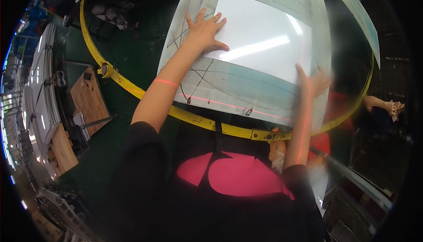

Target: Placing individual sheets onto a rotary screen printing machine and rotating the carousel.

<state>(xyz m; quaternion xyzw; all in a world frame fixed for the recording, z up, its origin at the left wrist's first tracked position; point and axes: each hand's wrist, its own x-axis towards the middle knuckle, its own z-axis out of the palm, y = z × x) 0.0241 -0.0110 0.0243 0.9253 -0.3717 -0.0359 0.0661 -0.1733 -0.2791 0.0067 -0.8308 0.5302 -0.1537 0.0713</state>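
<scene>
At far left, pale sheets (pixel 40 74) stand in a stack, with a wooden panel (pixel 89 96) beside them. The yellow ring (pixel 194 115) curves from upper left, under the near end of the platform (pixel 246 76), and up the right side. On the platform lies the white sheet (pixel 260 26), flat and slanting down to the right, between the two hands. The left hand (pixel 206 30) straddles the sheet's left edge, unclenched, palm down, fingers splayed: thumb and index finger over the sheet, the outer fingers over the platform. The right hand (pixel 313 83), blurred, is at the sheet's lower right corner, its thumb over the sheet and its spread fingers beyond the right edge; it grasps nothing visible, and I cannot tell whether it touches. Farther right, well apart, are another person's hands (pixel 392 107).
</scene>
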